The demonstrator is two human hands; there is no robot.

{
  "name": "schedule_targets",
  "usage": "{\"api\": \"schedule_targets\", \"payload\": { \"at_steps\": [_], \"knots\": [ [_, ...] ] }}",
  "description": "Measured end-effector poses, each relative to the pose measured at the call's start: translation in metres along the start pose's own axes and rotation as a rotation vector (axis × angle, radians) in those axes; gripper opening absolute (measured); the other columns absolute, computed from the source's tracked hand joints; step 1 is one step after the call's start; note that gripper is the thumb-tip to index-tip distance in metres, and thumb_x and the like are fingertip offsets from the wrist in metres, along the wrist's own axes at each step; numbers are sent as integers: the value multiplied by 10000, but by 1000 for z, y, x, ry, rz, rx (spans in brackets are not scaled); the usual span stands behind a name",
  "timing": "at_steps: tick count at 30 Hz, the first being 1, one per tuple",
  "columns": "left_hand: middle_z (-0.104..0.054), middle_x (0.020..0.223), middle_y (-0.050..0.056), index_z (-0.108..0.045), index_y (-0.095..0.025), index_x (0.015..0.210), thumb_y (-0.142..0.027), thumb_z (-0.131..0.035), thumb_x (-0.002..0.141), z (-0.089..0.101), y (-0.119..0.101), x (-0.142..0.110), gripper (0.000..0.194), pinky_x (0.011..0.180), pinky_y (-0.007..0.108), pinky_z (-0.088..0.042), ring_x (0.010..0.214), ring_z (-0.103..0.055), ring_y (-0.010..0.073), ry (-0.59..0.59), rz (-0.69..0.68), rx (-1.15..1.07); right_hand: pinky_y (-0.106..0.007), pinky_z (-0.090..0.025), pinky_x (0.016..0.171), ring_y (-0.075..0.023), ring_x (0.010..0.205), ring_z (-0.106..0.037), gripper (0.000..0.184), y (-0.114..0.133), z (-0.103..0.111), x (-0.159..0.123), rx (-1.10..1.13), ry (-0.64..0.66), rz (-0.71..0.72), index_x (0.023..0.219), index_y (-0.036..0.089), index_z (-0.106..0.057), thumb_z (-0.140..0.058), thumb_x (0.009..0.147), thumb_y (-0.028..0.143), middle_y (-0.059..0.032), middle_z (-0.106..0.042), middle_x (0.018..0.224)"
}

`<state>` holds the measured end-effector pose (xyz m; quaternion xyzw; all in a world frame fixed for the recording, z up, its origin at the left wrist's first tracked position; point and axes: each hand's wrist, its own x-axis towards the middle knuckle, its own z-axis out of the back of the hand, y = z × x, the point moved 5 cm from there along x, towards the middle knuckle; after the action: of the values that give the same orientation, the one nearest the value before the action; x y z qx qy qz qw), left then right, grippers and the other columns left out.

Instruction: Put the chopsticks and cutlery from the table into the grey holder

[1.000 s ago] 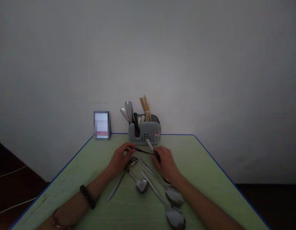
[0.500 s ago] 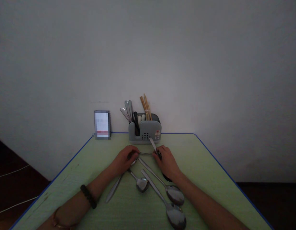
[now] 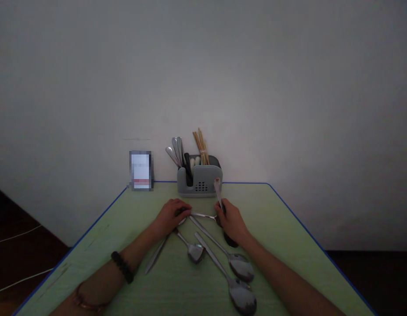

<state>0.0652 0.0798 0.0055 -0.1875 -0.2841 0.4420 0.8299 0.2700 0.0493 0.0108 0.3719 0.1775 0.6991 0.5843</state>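
My left hand is closed, fingertips pinching the thin handle of a metal spoon that spans the gap between my hands. Its far end reaches the fingers of my right hand, where its head is partly hidden. My right hand is wrapped round a second spoon, its flat handle pointing up before the holder; a dark rounded end shows below the palm. Nearer me lie two large spoons and a short spoon with a squarish bowl. Another utensil's handle emerges from beneath my left hand.
A grey cutlery holder stands against the wall with metal handles, a black handle, white handles and bundled chopsticks in it. Left of it is a blurred upright screen. The green table has a blue edge.
The spoon handle in my right hand has swung from leaning left to nearly upright. The spoon between my hands has turned and shows brighter. My left hand has moved slightly right and lower.
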Motion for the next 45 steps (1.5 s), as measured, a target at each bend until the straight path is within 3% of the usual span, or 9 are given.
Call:
{"api": "schedule_targets", "payload": {
  "at_steps": [6,10,17,21,24,27,32,41,45],
  "knots": [
    [-619,823,53,-636,-164,815,-337,-520,835,4,-4,-2,209,777,313,-445,822,-560,184,-23,-23,-100,-265,-380,623,-151,654,-510,182,9,-3,-2,-84,43,121,769,179,-535,-478,860,326,-32,-582,724],
    [-601,810,36,-623,-171,786,-328,-513,835,12,-9,-4,198,734,286,-465,776,-571,158,-123,-20,-193,-270,-388,645,-153,675,-506,168,15,-3,-4,-92,65,183,744,183,-546,-501,852,305,-23,-565,718],
    [-676,652,12,-625,-151,777,-400,-734,605,29,6,-4,322,570,280,-514,550,-619,149,-437,287,-635,-270,-412,658,-153,700,-522,149,13,1,-3,41,-13,181,788,185,-557,-490,852,301,-31,-573,755],
    [-701,669,25,-637,-139,787,-313,-774,569,79,-8,-2,311,547,272,-537,537,-651,157,-659,257,-729,-264,-416,621,-148,660,-520,168,9,4,1,121,-20,120,812,182,-561,-478,850,324,-25,-578,733],
    [-683,664,-9,-624,-153,772,-248,-750,605,134,-38,-2,229,545,227,-547,608,-676,149,-938,39,-795,-266,-410,607,-147,636,-513,158,6,4,4,136,-9,79,786,183,-560,-486,833,315,-17,-577,705],
    [-666,690,-31,-606,-165,771,-210,-740,613,170,-66,5,213,495,178,-531,601,-673,123,-1069,-160,-856,-265,-401,594,-144,614,-503,154,5,3,6,137,21,60,765,181,-561,-485,821,303,-9,-569,675],
    [-652,710,-20,-588,-150,801,-217,-729,638,181,-86,43,226,557,217,-567,640,-678,133,-1048,-259,-781,-257,-382,579,-136,592,-481,142,8,0,4,82,74,88,728,180,-554,-487,805,279,5,-542,633],
    [-633,769,-5,-609,-139,954,-238,-675,689,158,-81,92,290,655,297,-590,691,-660,129,-879,-181,-511,-237,-346,555,-121,575,-455,119,7,-4,4,-7,112,119,692,174,-539,-511,792,232,13,-524,612],
    [-641,745,-1,-638,-132,857,-239,-695,651,138,-73,102,239,640,285,-586,653,-653,127,-769,-114,-522,-231,-322,542,-116,558,-439,134,7,-5,4,-33,114,118,666,179,-522,-515,789,230,21,-503,590]
  ]
}}
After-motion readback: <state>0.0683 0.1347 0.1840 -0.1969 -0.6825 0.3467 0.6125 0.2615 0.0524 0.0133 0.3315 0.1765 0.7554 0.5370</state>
